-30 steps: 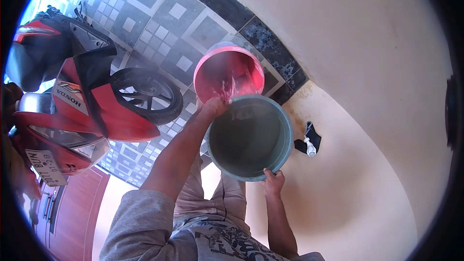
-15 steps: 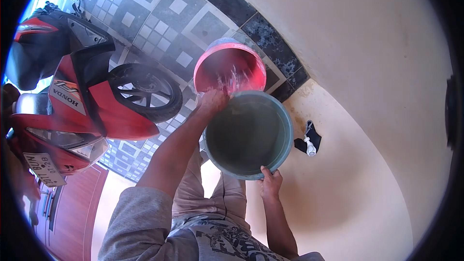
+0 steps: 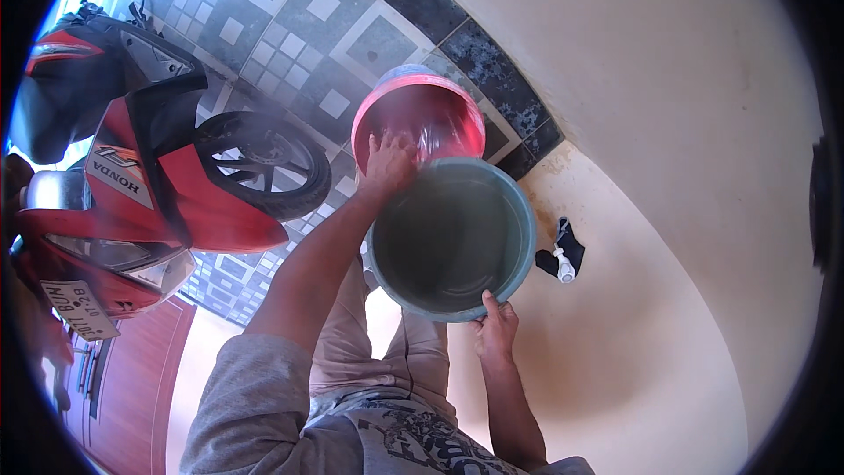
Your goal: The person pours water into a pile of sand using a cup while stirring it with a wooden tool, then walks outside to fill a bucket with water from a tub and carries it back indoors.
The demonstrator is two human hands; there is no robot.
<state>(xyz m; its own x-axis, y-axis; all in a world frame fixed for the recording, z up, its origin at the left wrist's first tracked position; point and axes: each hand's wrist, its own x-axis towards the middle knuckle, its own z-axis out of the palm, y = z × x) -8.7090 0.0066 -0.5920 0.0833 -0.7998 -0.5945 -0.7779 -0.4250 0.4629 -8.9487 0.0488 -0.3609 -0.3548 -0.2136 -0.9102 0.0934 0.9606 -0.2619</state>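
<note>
A round grey-green bucket [image 3: 533, 237] is in front of me, its mouth facing up and its inside dark, with a faint ripple-like sheen. My right hand [image 3: 496, 325] grips its near rim, thumb on the inner side. Just beyond it stands a red bucket [image 3: 470, 110] with a shiny, wet-looking inside. Over the near left part of that bucket's mouth is my left hand [image 3: 388, 163], fingers stretched out and apart, reaching inward. It is beside the grey-green bucket's far rim; whether it touches either bucket, I cannot tell.
A red and black motorbike [image 3: 158, 185] stands to the left, its front wheel [image 3: 264, 163] close to my left forearm. Patterned tiles [image 3: 308, 53] cover the floor. At right rises a beige wall [image 3: 659, 105]. A small black and white object [image 3: 564, 251] lies right of the buckets.
My left hand has opened from a closed shape, its fingers now spreading further into the red bucket. The grey-green bucket has risen slightly in view, with my right hand still on its rim.
</note>
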